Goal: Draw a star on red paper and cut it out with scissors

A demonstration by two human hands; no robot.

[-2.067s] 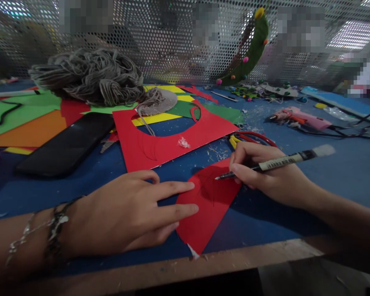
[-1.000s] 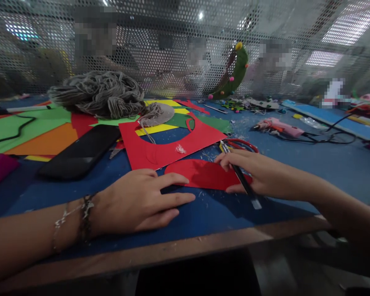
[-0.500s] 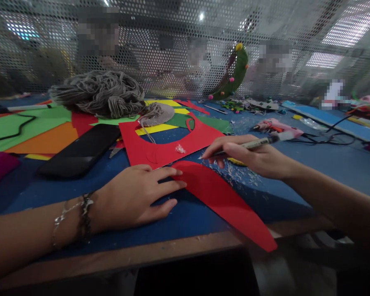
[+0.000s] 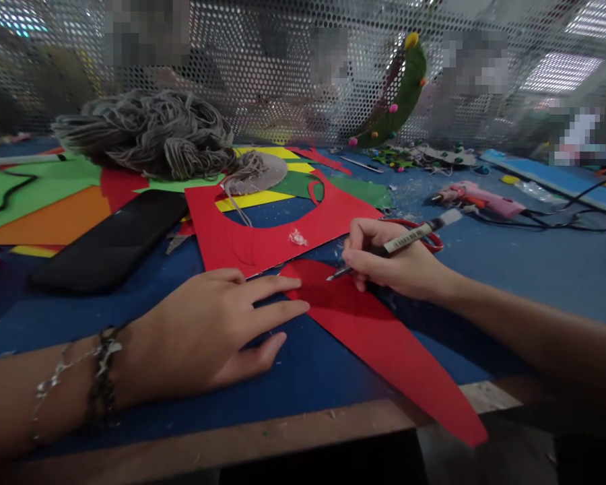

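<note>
Under the fingertips of my left hand [image 4: 217, 330] lies the upper left edge of a long, curved red paper piece [image 4: 378, 337]. Those fingers are stretched out and apart. My right hand [image 4: 391, 259] pinches a pen [image 4: 414, 237], its tip pointing down at the wide end of the paper piece. The narrow end of the piece sticks out over the table's front edge. Just behind it is a red paper sheet [image 4: 277, 246] with a large rounded cutout. A pair of red-handled scissors [image 4: 437, 241] shows partly behind my right hand.
A black phone [image 4: 116, 242] lies at left, beside green and orange paper [image 4: 50, 212]. Grey yarn [image 4: 151, 138] is heaped behind. At right rests a pink glue gun [image 4: 485, 199] with its cord. A perforated metal screen [image 4: 267, 87] stands at the back, people beyond it.
My right hand has brought the pen's tip down from beyond the paper's edge to over the red piece. The scissors' red handles now show. The view has shifted closer.
</note>
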